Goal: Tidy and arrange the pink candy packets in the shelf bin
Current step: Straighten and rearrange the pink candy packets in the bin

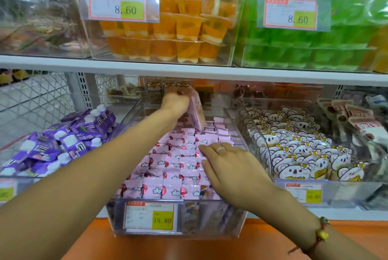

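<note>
Orange shelf edge (189, 247) runs along the near side at 6 o'clock, and both bare forearms reach over it into the clear bin (117, 217), whose front wall carries a price tag (149, 216) reading 15.80. Coming in from 5 o'clock, the right arm wears a beaded bracelet (322, 233) at the wrist; the right hand (233, 170) lies palm down with its fingers straight and slightly spread, pointing toward 10 o'clock, a ring (220, 148) on one finger. Its grip is slack and clasps nothing; the fingertips rest flat on the pink candy packets (168, 167), which fill the bin in rough overlapping rows. Entering from 8 o'clock, the left arm stretches long and nearly straight toward the back of the bin. There the left hand (175, 102) is bent down at the wrist, its fingers curled round a pink bag (196, 110), held tilted above the far rows of packets; this grip is closed on the bag. At 9 o'clock of the bin lies a heap of purple pouches (63, 142), at 3 o'clock a bin of bear-shaped sweets (298, 150). On the shelf above, at 12 o'clock, stand orange jelly cups (168, 35) and, at 2 o'clock, green packs (315, 49), both tagged 8.60.
</note>
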A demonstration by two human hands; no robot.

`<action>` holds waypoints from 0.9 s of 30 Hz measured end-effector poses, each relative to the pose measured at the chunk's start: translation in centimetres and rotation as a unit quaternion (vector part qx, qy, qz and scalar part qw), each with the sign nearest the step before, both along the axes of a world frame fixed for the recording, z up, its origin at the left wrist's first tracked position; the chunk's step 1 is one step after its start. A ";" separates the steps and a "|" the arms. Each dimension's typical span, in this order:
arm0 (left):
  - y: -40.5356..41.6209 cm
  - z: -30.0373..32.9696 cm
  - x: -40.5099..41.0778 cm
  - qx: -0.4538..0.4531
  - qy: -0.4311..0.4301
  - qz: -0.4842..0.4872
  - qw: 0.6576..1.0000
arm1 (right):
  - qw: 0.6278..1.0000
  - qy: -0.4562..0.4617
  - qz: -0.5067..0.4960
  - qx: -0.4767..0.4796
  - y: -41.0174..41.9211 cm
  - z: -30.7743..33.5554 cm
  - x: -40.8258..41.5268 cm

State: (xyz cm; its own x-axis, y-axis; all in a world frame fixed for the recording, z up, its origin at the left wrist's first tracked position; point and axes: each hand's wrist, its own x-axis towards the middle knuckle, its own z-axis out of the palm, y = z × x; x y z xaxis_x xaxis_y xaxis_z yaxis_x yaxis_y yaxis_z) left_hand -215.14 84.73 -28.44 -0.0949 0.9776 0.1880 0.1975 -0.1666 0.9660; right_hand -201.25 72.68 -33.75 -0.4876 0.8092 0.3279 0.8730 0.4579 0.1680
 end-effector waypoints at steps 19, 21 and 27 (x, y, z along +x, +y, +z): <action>-11.1 -2.6 -4.5 -0.126 -0.334 -0.144 0.923 | 0.755 0.633 0.017 -0.172 -0.2 3.3 0.2; -11.4 -2.6 -4.5 -0.090 -0.268 -0.164 0.945 | 0.716 0.651 0.017 -0.250 -0.3 3.9 0.4; -11.6 -2.5 -4.6 0.012 -0.223 -0.158 0.962 | 0.659 0.683 0.000 -0.313 -0.3 3.9 0.1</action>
